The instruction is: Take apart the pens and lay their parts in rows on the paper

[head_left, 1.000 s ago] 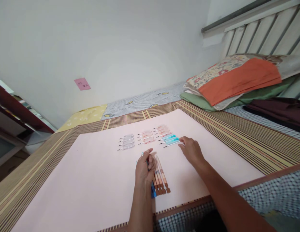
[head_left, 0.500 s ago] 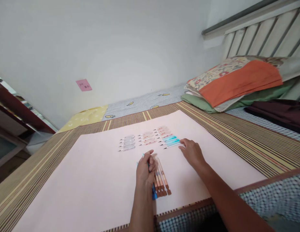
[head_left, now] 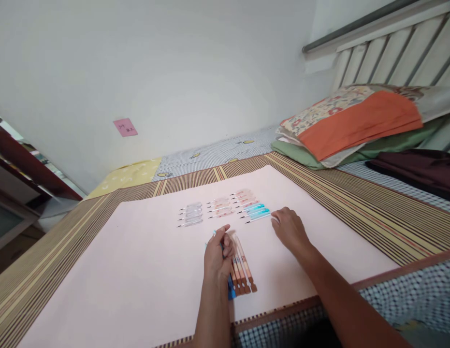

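Observation:
My left hand (head_left: 220,249) rests low over the sheet with its fingers curled; small blue bits show at its edges, but what it holds is mostly hidden. Beside it lie several slim pen barrels (head_left: 245,270) with brown ends, and a blue end (head_left: 231,288) pokes out next to them. My right hand (head_left: 289,229), fingers bent and loosely apart, is just right of the turquoise pens (head_left: 259,211), close to the nearest one's rear end. Clear-grey dark-tipped pens (head_left: 193,213) and pinkish ones (head_left: 221,207) lie in neat groups, tips left; more pinkish pens (head_left: 244,195) lie behind the turquoise ones.
A pale pink sheet (head_left: 137,270) covers much of the striped mat (head_left: 355,217). Folded bedding (head_left: 358,125) and dark cloth (head_left: 416,169) are stacked at the right, by the headboard (head_left: 395,53). A white wall with a pink note (head_left: 125,127) stands behind.
My right hand has drawn slightly to the right, off the end of the nearest turquoise pen. The pens and my left hand look unmoved.

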Demonstrator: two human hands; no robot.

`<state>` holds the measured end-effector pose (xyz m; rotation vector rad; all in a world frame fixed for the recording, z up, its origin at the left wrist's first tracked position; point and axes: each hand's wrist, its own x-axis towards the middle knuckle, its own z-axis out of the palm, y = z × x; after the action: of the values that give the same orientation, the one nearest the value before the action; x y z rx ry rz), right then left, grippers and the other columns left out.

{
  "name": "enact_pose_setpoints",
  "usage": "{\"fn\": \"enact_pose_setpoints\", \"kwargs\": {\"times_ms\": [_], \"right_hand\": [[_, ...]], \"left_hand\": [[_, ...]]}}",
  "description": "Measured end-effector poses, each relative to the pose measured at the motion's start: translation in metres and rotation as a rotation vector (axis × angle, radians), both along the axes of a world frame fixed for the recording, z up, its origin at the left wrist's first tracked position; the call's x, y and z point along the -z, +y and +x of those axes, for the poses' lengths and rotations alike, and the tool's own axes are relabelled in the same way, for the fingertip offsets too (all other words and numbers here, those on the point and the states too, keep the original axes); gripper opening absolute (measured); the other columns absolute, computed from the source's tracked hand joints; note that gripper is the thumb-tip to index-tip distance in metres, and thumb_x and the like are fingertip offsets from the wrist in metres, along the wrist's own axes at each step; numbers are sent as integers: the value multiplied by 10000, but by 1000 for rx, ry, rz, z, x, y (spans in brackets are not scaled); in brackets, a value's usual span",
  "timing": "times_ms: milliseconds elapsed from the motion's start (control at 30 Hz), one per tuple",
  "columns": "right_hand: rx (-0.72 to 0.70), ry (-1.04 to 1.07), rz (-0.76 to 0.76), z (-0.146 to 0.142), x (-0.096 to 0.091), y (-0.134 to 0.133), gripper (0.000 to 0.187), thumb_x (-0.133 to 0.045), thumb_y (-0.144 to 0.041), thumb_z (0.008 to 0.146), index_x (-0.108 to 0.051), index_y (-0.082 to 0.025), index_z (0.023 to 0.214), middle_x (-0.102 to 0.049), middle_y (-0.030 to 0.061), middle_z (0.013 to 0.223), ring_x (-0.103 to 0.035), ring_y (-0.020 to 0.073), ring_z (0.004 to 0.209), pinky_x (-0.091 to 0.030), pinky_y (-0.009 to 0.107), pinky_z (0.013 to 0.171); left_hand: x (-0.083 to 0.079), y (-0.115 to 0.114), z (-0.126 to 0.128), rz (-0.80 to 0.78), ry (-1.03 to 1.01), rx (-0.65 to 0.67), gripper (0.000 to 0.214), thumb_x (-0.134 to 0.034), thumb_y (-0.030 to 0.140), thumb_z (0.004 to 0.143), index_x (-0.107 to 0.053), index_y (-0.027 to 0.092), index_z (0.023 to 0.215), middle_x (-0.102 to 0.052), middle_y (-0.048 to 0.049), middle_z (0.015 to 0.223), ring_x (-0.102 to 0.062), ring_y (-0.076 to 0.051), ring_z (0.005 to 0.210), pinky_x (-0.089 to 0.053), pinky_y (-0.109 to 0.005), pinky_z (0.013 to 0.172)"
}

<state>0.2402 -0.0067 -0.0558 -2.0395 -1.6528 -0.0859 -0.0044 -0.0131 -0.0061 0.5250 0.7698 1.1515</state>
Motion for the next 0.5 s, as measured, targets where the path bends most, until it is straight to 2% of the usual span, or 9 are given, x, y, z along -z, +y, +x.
{"fn": "enact_pose_setpoints", "kwargs": {"times_ms": [267, 367, 500], "right_hand": [[34, 23, 3, -6, -4, -3, 156, -617, -270, 920, -698, -197, 1031, -680, 127, 1050, -618, 299, 981, -435, 399, 819], [-4, 38, 26, -12, -8, -4, 109, -633, -239, 908, -675, -203, 1002, -679, 102, 1048, -618, 271, 973, -421, 374, 820], [-51, 22, -18, -21, -13, -5, 93, -611, -203, 922, -677, -201, 988, -690, 85, 1037, -617, 253, 981, -404, 356, 821]], "left_hand": [[-2, 0, 2, -9, 2, -12, 395, -855, 339, 690, -670, 125, 965, -440, 92, 510, -240, -27, 382, -144, -198, 418], [-2, -1, 1, -13, 0, -10, 407, -859, 339, 686, -668, 124, 974, -443, 93, 509, -240, -28, 382, -143, -199, 418], [-4, -2, 2, -16, 2, -16, 433, -866, 338, 661, -671, 111, 974, -445, 98, 503, -243, -25, 379, -139, -199, 415]]}}
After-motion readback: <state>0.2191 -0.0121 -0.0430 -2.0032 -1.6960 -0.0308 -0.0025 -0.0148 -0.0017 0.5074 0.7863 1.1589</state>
